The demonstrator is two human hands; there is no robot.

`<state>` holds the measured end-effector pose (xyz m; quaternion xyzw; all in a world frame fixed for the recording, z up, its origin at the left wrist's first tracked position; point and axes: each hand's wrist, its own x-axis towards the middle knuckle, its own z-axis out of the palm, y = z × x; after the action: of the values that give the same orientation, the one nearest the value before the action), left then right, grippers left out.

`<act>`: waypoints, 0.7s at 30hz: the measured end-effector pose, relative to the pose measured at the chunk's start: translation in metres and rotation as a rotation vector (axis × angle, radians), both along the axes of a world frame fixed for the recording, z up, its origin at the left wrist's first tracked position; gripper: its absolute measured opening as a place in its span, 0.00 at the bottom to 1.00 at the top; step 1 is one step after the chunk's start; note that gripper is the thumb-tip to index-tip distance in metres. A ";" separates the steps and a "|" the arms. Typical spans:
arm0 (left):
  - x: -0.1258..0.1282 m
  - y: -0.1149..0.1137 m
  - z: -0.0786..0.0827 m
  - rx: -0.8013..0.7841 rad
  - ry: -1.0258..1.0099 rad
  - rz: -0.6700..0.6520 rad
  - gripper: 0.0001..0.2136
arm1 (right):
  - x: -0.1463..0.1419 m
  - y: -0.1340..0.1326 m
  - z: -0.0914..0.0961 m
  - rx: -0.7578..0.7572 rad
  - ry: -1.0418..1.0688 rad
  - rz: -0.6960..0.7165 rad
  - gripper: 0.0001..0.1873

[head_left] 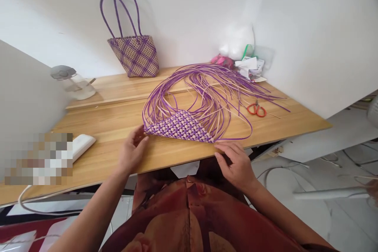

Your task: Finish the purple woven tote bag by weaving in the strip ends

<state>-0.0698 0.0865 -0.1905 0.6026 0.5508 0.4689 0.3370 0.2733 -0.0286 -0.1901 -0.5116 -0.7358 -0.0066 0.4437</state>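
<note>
A triangular piece of purple-and-cream checked weaving (181, 126) lies flat near the front edge of the table. Long loose strands (191, 73) in the same two colours run from its upper sides, arching away and to the right. At the left corner of the weaving is my left hand (133, 149), its fingertips against the tip and its thumb apart from the fingers. My right hand (236, 161) rests by the opposite corner, fingers stretched toward the tip and thumb apart. Whether those fingertips touch the weaving is hard to tell.
Red-handled scissors (256, 109) lie to the right of the strands. A finished woven bag (134, 55) leans against the wall. A clear jug (75, 82) stands back left, a white power strip (82, 147) front left. Papers (251, 67) and a pink bundle (223, 61) sit back right.
</note>
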 end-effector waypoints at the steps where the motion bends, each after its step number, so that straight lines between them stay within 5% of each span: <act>1: 0.001 0.000 -0.001 0.012 0.006 -0.043 0.30 | -0.001 0.002 -0.002 0.005 -0.029 -0.040 0.14; 8: 0.002 -0.002 0.003 0.022 0.075 -0.075 0.33 | 0.007 0.022 -0.006 -0.044 -0.050 -0.214 0.18; 16: 0.005 -0.005 0.008 -0.009 -0.033 -0.027 0.25 | 0.034 0.043 0.008 -0.489 0.302 -0.349 0.23; 21: 0.002 -0.002 0.006 0.087 0.124 -0.070 0.16 | 0.039 0.052 0.006 -0.502 0.234 -0.331 0.25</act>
<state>-0.0675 0.0843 -0.1840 0.6634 0.5284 0.4419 0.2921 0.3126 0.0233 -0.1842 -0.7149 -0.5654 0.1618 0.3782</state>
